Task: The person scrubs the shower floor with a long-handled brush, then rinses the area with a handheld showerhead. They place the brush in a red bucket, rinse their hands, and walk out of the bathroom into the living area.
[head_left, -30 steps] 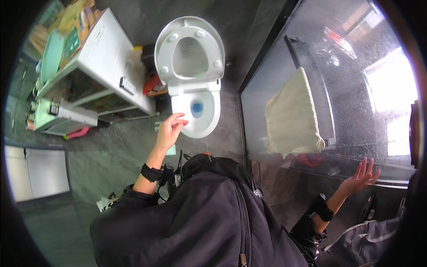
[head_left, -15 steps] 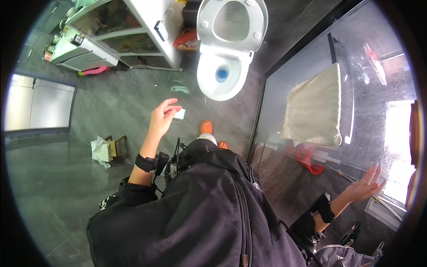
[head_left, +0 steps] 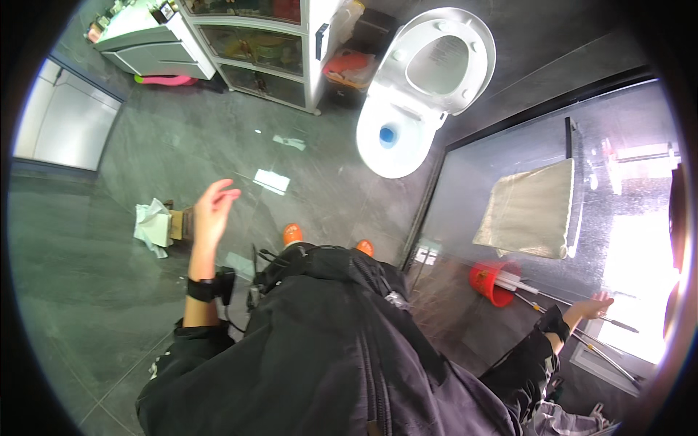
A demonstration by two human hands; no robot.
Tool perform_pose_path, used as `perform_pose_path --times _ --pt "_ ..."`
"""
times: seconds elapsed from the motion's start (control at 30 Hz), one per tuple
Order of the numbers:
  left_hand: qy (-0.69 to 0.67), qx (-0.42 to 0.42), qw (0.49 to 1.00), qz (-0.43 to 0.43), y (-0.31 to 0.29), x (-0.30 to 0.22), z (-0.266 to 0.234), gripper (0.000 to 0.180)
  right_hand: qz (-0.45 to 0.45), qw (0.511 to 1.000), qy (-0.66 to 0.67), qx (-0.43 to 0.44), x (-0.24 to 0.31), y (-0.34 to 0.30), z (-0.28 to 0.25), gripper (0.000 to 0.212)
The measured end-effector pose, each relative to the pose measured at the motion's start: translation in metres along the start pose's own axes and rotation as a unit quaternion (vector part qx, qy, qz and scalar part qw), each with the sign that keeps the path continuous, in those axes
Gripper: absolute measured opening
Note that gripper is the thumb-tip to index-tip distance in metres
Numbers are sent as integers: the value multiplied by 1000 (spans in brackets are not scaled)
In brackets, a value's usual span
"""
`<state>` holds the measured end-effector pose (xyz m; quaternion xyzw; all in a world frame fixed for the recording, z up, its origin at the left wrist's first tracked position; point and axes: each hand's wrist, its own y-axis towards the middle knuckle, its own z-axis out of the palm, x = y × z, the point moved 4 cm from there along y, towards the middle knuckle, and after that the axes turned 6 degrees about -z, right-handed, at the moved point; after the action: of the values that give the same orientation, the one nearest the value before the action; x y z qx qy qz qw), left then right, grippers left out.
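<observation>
My left hand hangs over the tiled floor with its fingers loosely bent and apart, holding nothing. Close by it are a low brown stool and a crumpled white cloth. Off to the right, my right hand is stretched out with nothing seen in it. It is nearest to long poles, by the bright window. A red bucket lies tilted there with white rods in it. A beige towel hangs on the glass panel above.
Ahead stands a white toilet with its lid raised. A white cabinet with glass doors is left of it, with a white counter unit beyond. The dark-framed glass panel runs along my right. My orange slippers are on grey tiles.
The view has turned, so the toilet and cabinet sit further right. My feet stand further apart. My left hand is further left and lower; my right hand shows less.
</observation>
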<state>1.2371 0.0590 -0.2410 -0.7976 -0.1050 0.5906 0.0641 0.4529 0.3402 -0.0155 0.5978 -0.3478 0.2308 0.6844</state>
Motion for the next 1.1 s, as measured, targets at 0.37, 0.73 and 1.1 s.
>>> perform_pose_path --times 0.37,0.73,1.1 --pt "49 -44 997 38 0 5 -67 28 42 986 -128 -96 -31 12 -12 69" --pt "76 29 994 75 13 -33 15 27 15 988 124 88 -40 16 -20 72" --pt "239 -27 971 1 -21 64 -43 26 -389 851 -147 320 54 -226 53 32"
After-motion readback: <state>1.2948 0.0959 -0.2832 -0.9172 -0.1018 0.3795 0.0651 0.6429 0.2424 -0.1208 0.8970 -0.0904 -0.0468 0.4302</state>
